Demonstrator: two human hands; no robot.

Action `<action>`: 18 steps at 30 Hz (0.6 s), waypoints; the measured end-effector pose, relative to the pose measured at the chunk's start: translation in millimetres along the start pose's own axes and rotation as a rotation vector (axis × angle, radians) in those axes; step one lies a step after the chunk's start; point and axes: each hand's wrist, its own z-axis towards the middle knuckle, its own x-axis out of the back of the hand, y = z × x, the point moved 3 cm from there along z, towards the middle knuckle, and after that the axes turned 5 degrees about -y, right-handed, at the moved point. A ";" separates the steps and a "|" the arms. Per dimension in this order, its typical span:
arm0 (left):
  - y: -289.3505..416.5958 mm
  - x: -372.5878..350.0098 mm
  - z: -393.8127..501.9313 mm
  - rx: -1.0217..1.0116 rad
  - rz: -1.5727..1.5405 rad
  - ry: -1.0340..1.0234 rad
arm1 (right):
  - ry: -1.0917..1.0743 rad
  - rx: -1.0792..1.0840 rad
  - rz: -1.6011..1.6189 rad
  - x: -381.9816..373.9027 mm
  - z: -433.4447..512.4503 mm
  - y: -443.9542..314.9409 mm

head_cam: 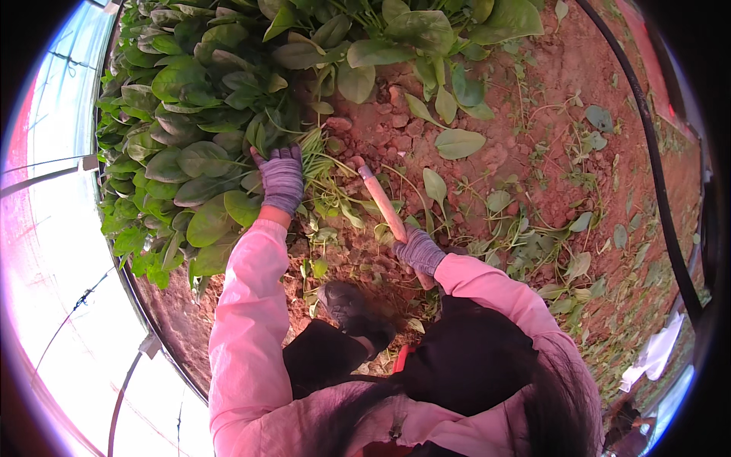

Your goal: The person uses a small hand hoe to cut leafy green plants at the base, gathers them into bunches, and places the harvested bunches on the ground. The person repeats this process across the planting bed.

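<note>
My left hand [281, 178], in a grey knit glove with bare fingertips, is closed around leafy greens [265, 134] at the edge of the dense bed. Pale green stems [313, 153] fan out just right of its fingers. My right hand [420, 250], gloved alike, grips the wooden handle [384, 204] of a hand tool. A metal ferrule [365, 171] caps the handle's far end, which points toward the stems. The tool's head is hard to make out against the red soil, so its kind cannot be told.
Broad-leaved plants [188, 143] fill the left side and the top. Loose leaves [460, 144] and weeds lie on clodded red soil [400, 123]. A black hose [645, 120] curves down the right. Translucent sheeting [63, 274] walls the left. My shoe [342, 303] is below the stems.
</note>
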 end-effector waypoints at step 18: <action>-16.4 94.4 -12.6 -0.108 -0.196 -0.205 | 0.244 0.288 0.688 74.1 -92.1 11.2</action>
